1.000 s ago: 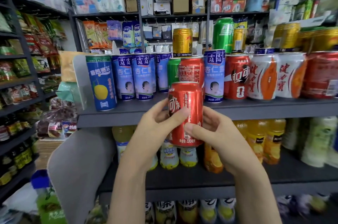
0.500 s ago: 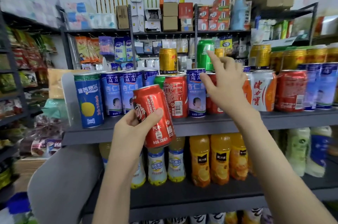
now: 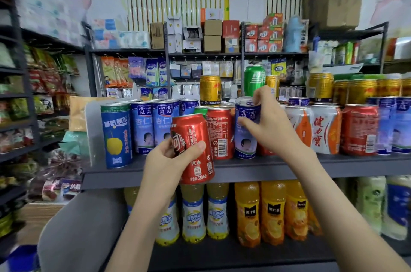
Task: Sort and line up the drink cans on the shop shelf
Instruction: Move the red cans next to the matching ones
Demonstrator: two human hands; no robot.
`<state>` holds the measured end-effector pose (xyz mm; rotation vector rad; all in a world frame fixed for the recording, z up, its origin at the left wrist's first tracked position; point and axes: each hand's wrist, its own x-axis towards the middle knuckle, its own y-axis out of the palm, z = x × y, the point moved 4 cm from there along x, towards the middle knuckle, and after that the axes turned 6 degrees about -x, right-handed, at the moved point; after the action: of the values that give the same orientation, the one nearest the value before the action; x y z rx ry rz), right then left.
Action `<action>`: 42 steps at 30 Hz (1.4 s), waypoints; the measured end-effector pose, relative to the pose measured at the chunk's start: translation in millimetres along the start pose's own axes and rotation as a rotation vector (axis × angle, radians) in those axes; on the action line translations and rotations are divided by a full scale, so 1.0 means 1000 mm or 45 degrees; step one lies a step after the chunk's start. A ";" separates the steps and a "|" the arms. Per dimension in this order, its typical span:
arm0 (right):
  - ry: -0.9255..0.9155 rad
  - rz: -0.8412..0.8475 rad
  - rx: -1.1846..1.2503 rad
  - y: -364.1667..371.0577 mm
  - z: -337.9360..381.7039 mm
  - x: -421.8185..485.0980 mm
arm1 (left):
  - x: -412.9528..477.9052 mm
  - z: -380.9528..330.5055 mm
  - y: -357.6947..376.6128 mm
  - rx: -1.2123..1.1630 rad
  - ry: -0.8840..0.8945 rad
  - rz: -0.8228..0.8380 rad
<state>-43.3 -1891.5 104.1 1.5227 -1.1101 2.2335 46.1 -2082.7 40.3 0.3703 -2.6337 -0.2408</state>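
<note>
Right hand (image 3: 270,129) has come down from the back row onto a blue can (image 3: 244,146).
Its fingers curl over the rim, thumb pressed to the side; the can sits in the shelf's (image 3: 289,166) front row beside a red barcode can (image 3: 220,136). The left hand (image 3: 169,160) wraps a cola can (image 3: 195,138) (tilted, top leaning left) just before the shelf edge.

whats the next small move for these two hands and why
Probably lift the tall blue metal can out with the right hand, which grips its top. It stands beside a red metal can on the shelf, apart from the matching blue cans further left; the gap would likely suit the red cola can that the left hand holds.
</note>
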 end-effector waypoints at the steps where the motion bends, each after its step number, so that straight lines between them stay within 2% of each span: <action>1: 0.004 -0.020 0.054 -0.004 0.002 -0.001 | 0.000 -0.001 -0.005 0.007 0.006 -0.017; 7: 0.038 -0.109 0.084 -0.036 0.026 0.002 | -0.002 -0.009 -0.046 0.114 0.061 -0.135; 11: 0.031 -0.054 0.159 -0.053 0.060 0.010 | -0.004 -0.014 -0.070 0.118 0.099 -0.190; 15: 0.077 0.100 0.406 -0.026 0.094 0.017 | -0.009 -0.019 -0.089 0.106 0.123 -0.219; 20: 0.247 0.333 0.657 0.053 0.119 0.029 | -0.016 -0.029 -0.112 0.108 0.135 -0.236; 24: 0.320 0.317 0.646 0.103 0.132 0.039 | -0.020 -0.031 -0.133 0.100 0.127 -0.249; 31: 0.342 0.287 0.663 0.140 0.140 0.049 | -0.016 -0.034 -0.147 0.085 0.109 -0.265; 35: 0.355 0.286 0.669 0.145 0.139 0.045 | -0.013 -0.034 -0.145 0.100 0.091 -0.201; 39: 0.337 0.118 0.614 0.123 0.144 0.027 | -0.010 -0.030 -0.141 0.101 0.084 -0.148; 40: 0.324 0.133 0.650 0.116 0.148 0.020 | -0.010 -0.029 -0.139 0.095 0.087 -0.137; 42: 0.312 0.300 0.765 0.107 0.154 0.005 | -0.009 -0.027 -0.132 0.088 0.092 -0.110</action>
<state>2.6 -2072.5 86.8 1.2854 -0.5946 3.0089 94.9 -2208.2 29.3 0.5075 -2.5630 -0.1614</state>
